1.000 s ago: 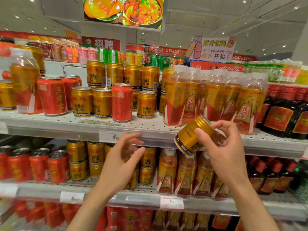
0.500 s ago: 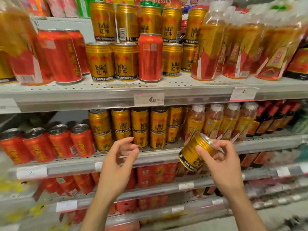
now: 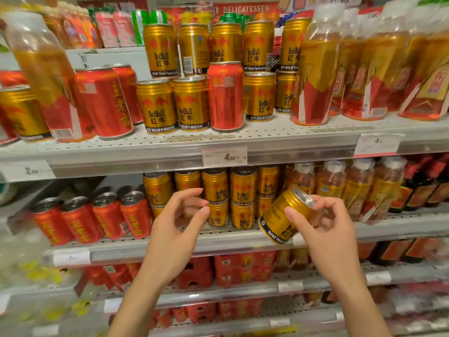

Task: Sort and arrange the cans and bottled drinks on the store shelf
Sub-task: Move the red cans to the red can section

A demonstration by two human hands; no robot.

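While the left hand (image 3: 178, 229) is held free in front of the second shelf (image 3: 170, 249), fingers loosely curled around nothing, a gold can (image 3: 285, 217) is gripped by the right hand (image 3: 323, 229), thumb and fingers curled around its body. The can is tilted, silver top up and to the right, just before the stacked gold cans (image 3: 230, 198). A lone red can (image 3: 225, 96) is seen upright among gold ones on the upper shelf (image 3: 267, 139).

grey perforated metal shelves (image 3: 267, 138) cross the frame, white price tags (image 3: 224, 156) clipped along their front rails, red delicatessen sign (image 3: 245, 9) at top centre.
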